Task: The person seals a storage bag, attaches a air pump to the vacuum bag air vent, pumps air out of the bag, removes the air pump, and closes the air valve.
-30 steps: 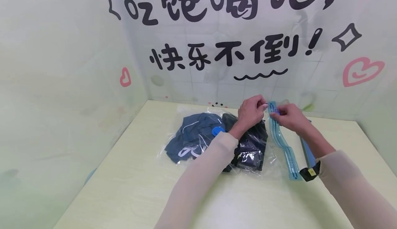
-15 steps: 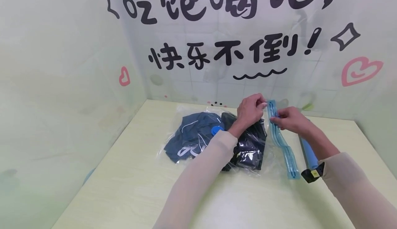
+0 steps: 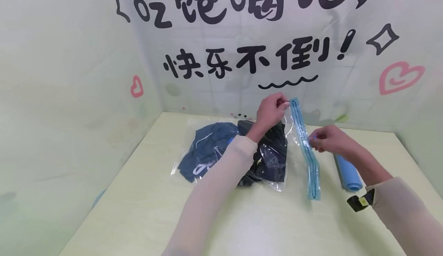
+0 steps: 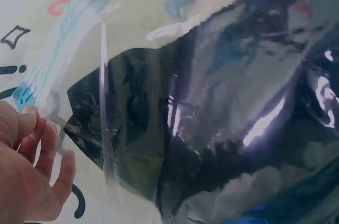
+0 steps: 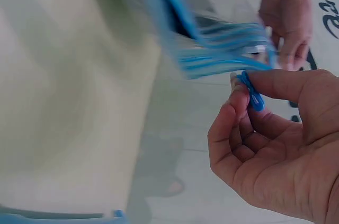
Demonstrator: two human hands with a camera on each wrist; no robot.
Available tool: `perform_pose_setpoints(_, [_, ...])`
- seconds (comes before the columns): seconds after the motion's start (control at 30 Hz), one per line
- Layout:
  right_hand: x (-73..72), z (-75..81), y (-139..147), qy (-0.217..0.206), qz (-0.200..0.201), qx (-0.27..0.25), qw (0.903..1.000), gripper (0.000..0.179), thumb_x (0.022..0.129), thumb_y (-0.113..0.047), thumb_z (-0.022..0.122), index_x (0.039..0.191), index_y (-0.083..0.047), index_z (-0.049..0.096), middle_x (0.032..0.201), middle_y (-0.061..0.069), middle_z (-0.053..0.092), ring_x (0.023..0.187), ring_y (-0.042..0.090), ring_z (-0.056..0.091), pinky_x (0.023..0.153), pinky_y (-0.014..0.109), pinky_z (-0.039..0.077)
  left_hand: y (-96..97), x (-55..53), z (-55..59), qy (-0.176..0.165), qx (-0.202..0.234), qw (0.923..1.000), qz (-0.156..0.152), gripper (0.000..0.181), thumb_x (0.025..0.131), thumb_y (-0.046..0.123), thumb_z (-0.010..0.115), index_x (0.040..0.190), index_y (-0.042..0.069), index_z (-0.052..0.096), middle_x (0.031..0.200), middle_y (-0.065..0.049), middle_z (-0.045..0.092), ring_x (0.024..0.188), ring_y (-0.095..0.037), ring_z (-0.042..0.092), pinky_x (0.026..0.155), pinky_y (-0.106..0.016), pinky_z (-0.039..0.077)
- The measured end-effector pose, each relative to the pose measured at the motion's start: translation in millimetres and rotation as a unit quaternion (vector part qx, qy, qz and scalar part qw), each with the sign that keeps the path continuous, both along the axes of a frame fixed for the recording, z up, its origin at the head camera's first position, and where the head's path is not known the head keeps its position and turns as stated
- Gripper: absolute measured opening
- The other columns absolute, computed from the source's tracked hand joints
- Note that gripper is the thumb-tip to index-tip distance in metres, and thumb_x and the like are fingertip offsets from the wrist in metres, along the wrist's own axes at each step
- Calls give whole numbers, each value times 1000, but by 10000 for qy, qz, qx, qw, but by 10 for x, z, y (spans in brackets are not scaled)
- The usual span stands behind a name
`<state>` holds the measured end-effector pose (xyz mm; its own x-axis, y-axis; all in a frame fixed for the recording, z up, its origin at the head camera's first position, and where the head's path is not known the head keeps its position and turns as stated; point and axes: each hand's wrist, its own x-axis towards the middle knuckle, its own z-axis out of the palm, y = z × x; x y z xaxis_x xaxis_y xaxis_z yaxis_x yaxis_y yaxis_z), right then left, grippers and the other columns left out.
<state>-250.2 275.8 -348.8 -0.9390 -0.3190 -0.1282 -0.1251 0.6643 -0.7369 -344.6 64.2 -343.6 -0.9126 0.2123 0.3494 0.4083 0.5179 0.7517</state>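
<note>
A clear plastic storage bag [image 3: 293, 134] holds a blue garment [image 3: 202, 148] and a dark garment [image 3: 275, 156]. Along the bag's right edge runs a blue zip strip [image 3: 313, 171], raised at its far end. My left hand [image 3: 271, 111] pinches the bag's far corner beside that strip; the left wrist view shows the thumb and fingers of the left hand [image 4: 26, 166] on the clear film. Halfway down the strip, my right hand [image 3: 330, 138] pinches a small blue zip slider [image 5: 254, 97] between thumb and fingers, at the strip's edge. A blue valve cap [image 3: 230, 140] is mostly hidden behind the left sleeve.
A light blue cylinder [image 3: 347, 173], like a hand pump, lies on the pale wooden table [image 3: 252, 225] to the right of the bag. A printed back wall [image 3: 242, 94] rises close behind the hands. Both sleeves cross the table's front.
My left hand has risen and shifted left, lifting the strip's far end and straightening the strip. The right hand has slid from near its top toward its middle, uncovering more of the blue cylinder.
</note>
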Motion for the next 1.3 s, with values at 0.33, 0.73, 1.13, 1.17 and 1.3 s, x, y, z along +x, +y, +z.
perform_pose_setpoints(0.33, [-98,103,-29,666,-602,-318,9955,39,107,-24,57,122,11,64,103,19,67,92,30,61,75,26,53,6,63,-81,-38,224,9997,-78,9,100,21,68,98,13,72,82,8,65,76,-7,59,67,-24,45])
perform_pose_setpoints(0.73, [-279,262,-113,1132,-751,-374,9900,40,108,-24,55,127,9,64,105,21,65,94,32,60,74,20,51,23,88,-119,-61,337,9992,-204,9,100,20,69,101,12,72,82,7,65,75,-7,58,66,-22,44])
perform_pose_setpoints(1.13, [-437,286,-240,1797,-585,-123,9819,32,105,-18,60,116,11,70,89,17,65,75,27,52,60,26,45,46,86,-145,-67,262,9995,-156,11,101,23,68,100,14,74,80,9,64,75,-6,58,64,-23,43])
perform_pose_setpoints(1.17, [-450,286,-246,1818,-581,-119,9815,31,105,-17,60,115,10,70,88,16,65,74,26,52,59,27,44,47,90,-139,-67,245,9996,-152,11,101,23,68,99,14,74,80,9,64,75,-6,58,64,-23,43])
perform_pose_setpoints(1.3, [-490,293,-276,1861,-534,-93,9810,28,103,-15,63,110,11,71,80,14,63,69,25,49,55,29,40,62,102,-133,-84,180,9997,-154,10,100,23,69,96,15,73,79,9,64,74,-6,58,63,-22,43])
